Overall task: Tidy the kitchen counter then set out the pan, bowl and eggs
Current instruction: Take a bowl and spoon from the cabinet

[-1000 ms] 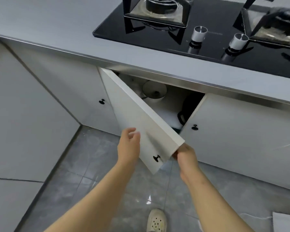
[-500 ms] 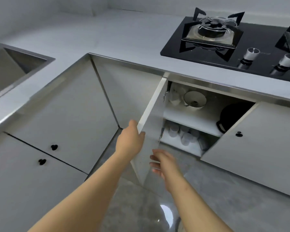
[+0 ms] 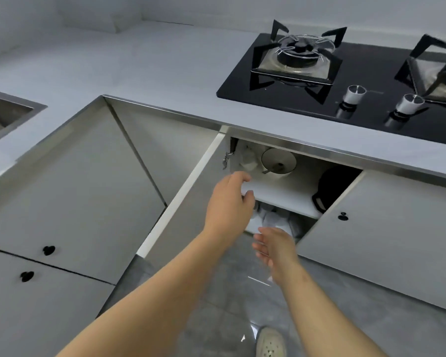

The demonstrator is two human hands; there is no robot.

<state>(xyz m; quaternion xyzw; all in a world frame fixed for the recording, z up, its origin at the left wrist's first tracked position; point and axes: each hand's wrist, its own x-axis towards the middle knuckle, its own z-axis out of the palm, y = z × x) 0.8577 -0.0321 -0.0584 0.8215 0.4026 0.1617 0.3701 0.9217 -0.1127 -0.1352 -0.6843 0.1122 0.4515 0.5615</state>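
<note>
The white cupboard door (image 3: pixel 183 191) under the pale grey bench (image 3: pixel 139 68) stands wide open, its thin white edge towards the camera; behind it the cupboard shows two levels. On the white upper shelf (image 3: pixel 281 194) sits the white round bowl (image 3: pixel 278 161), at the back left, with a small dark thing inside it that is too small to tell; just left of it stand some small white pieces (image 3: pixel 247 161), unclear; at the right end of the same shelf lies the black pan (image 3: pixel 330 186), partly hidden behind the closed grey door (image 3: pixel 397 228) with its black knob (image 3: pixel 343 216).

The left hand (image 3: pixel 229 204) is in front of the shelf's front edge, fingers loosely bent, thumb apart below them, holding nothing; whether it touches the shelf I cannot tell. The right hand (image 3: pixel 276 247) is lower, before the lower compartment, blurred, fingers straight and spread, holding nothing; the two hands are near each other but apart. In the lower compartment lie pale blurred things (image 3: pixel 273 219) that I cannot make out.

On the bench to the right is the black glass gas hob (image 3: pixel 358 63) with two silver knobs; at the far left, the steel sink (image 3: pixel 3 112); below, the grey tiled floor (image 3: pixel 216 318) and a pale perforated shoe (image 3: pixel 271 343).
</note>
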